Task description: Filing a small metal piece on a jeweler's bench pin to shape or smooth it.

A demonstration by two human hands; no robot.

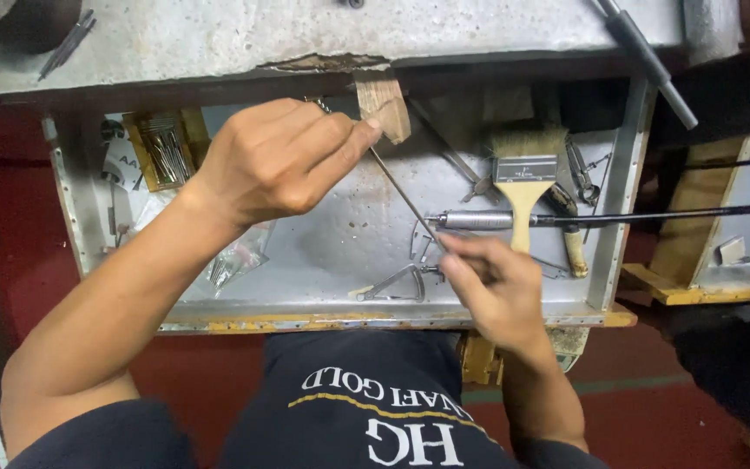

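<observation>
Open metal drawer point(622, 174), grey, pulled out below a worn worktop point(305, 35); viewed from above.

Item in hand: one thin metal rod point(397, 187), slanting from far left to near right over the middle of the drawer. Left hand point(275, 161) pinches its far end between thumb and fingers, beside a small wooden peg point(384, 104) under the worktop edge. Right hand point(492, 282) closes its fingertips on the near end, just short of the drawer's front edge.

Step, as judged: the rod is held at both ends, apparently being checked, straightened or fitted. The next move likely calls for a steady two-ended grip, clear of the loose tools beneath.

Count:
- flat paintbrush point(524, 178), wooden handle: one
- metal handpiece point(475, 220) on a black cable: one
- yellow tray of pins point(165, 149): one
- clear plastic bag point(236, 260): one
- small pliers or clips: several, number uncertain
</observation>
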